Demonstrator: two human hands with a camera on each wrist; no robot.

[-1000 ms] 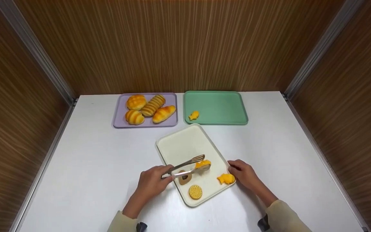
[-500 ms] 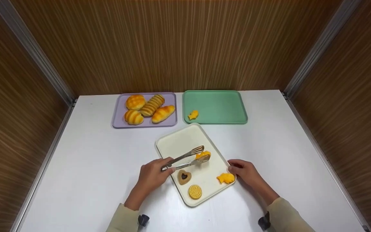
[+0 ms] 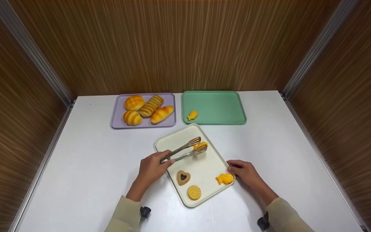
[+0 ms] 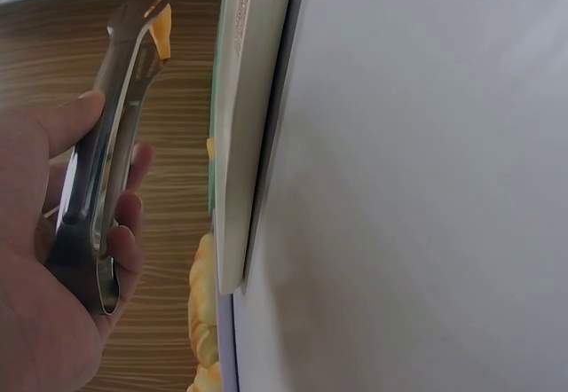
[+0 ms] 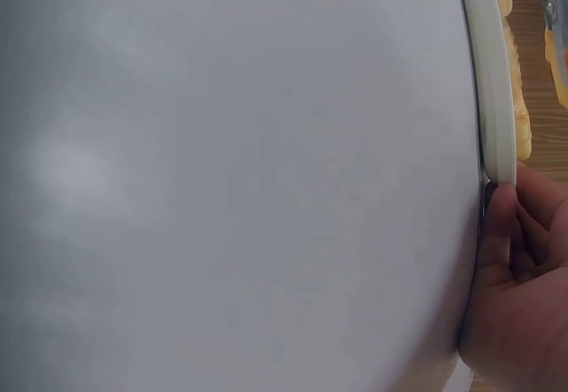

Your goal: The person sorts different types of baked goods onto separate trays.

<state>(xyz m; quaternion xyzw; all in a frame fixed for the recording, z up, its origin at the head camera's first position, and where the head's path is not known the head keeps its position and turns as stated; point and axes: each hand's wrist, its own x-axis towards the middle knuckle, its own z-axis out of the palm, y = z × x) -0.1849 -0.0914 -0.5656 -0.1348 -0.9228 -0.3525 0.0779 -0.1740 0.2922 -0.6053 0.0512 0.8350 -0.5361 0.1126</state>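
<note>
In the head view my left hand holds metal tongs, pinched on a yellow fish-shaped cracker above the cream tray. The left wrist view shows the cracker between the tong tips, with thumb and fingers wrapped about the tongs. My right hand grips the tray's right edge near its near corner; its fingers meet the rim in the right wrist view. On the tray lie another fish cracker, a heart-shaped cookie with a dark centre and a round cookie.
Behind the cream tray, a purple tray bears several bread rolls. Beside it, a green tray holds one small fish cracker at its near left corner. Wood-patterned panels border the white table at the back and sides.
My left hand has carried the tongs and fish cracker up and away from the heart cookie, toward the tray's far end. The right hand stays at the tray's edge.
</note>
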